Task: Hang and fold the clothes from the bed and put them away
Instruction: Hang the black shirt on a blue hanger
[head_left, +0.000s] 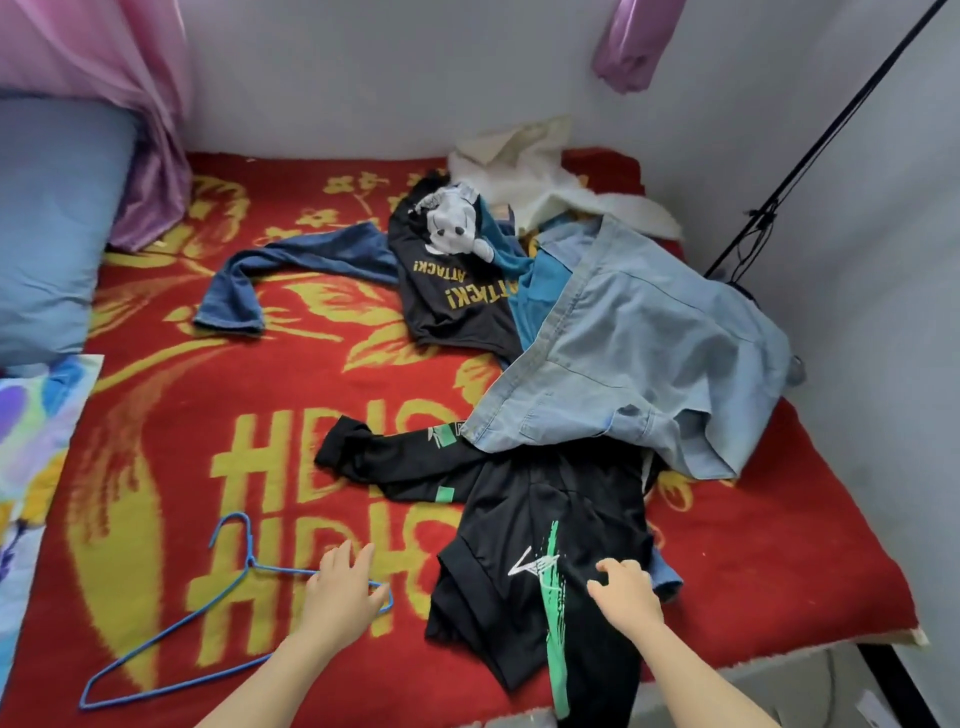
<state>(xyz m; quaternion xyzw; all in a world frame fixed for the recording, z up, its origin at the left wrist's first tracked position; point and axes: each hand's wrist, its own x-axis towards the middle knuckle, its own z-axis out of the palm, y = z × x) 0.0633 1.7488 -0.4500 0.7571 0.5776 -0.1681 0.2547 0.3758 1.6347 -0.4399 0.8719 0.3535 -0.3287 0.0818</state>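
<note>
The left hand is held flat with its fingers loosely spread and is laid over the right tip of the hanger. Nothing is gripped by it, and whether the wire is actually touched cannot be told. The right hand is set on the black top with its fingers bent down onto the cloth. Whether any fabric is pinched between them cannot be told. The top is spread on the bed directly under and ahead of the right hand. Its body runs away from the person, from the near edge of the bed toward the jeans, by which its far end is covered. One sleeve is thrown out to the left, ahead of the left hand. The hanger is laid just left of the top, its hook pointed away from the person and its long axis slanted from the left hand's fingertips back toward the left forearm. The top is thus nearer the right hand and the hanger nearer the left, with only a narrow strip of blanket between the two things. Hanging of the top is judged to be the step in hand. For that, the collar would first have to be drawn clear of the jeans, since the opening for the hanger is at the covered far end.
</note>
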